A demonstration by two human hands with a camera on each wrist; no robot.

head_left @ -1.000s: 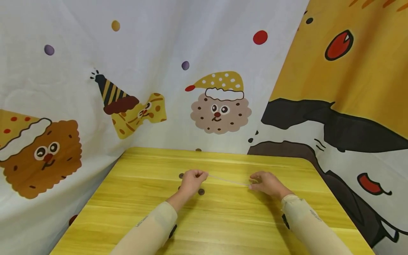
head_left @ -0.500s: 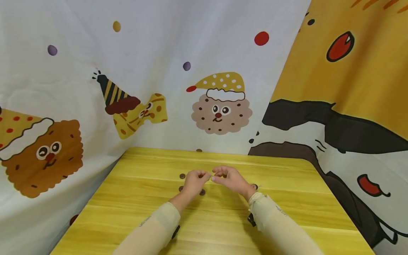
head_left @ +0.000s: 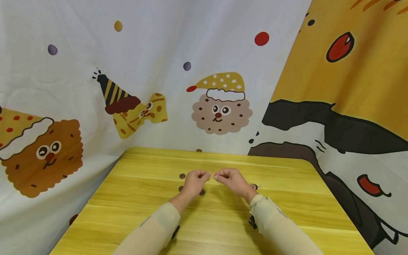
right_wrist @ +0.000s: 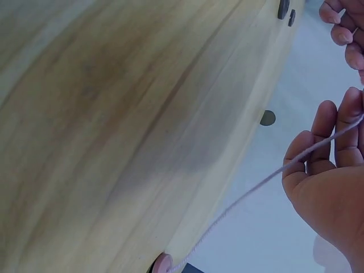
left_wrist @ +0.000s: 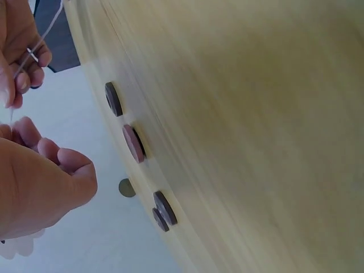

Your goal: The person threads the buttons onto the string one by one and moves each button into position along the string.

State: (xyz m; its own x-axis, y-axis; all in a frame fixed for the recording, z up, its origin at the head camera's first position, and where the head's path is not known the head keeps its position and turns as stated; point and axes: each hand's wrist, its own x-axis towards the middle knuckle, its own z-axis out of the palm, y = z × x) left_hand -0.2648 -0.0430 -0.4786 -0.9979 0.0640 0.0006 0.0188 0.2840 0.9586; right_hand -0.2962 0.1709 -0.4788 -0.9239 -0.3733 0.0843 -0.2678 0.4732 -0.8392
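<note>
Here, cartoon-patterned cloth behind a yellow wood-grain table.

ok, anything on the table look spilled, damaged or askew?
Nothing looks spilled or damaged. One mild oddity: a single disc sits apart near the right hand, with the string running down to it, while the other discs lie near the left hand. Can't tell if it's threaded through.

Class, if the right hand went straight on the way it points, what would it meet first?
Past the thin pale string it pinches, the right hand would probably meet the bare left hand, opposite in the head view; depth is unclear.
</note>
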